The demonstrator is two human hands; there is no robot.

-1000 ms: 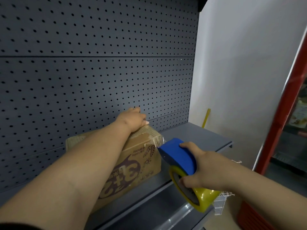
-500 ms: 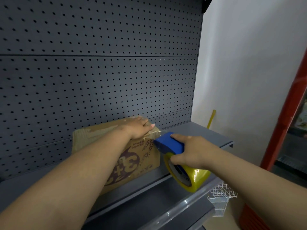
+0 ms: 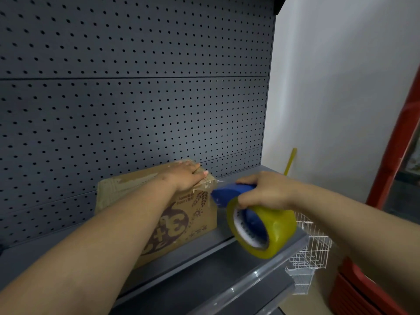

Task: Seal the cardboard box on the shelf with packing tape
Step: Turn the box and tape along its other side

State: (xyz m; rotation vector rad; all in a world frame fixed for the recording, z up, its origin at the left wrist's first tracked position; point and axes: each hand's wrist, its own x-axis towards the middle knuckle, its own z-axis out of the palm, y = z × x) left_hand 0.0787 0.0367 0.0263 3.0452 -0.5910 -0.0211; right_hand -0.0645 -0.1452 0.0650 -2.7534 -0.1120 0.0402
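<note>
Cardboard box (image 3: 181, 226) sits on the grey shelf (image 3: 227, 244) against the pegboard (image 3: 136, 110). Left hand (image 3: 185, 176) presses flat on its top right corner, fingers together. Right hand (image 3: 264, 189) has its fingers clamped on a blue tape dispenser (image 3: 229, 194) with a yellow roll (image 3: 261, 230), just beside that corner.

shop | grey pegboard shelving (image 3: 136, 110) | white wire basket (image 3: 311, 244)
</note>
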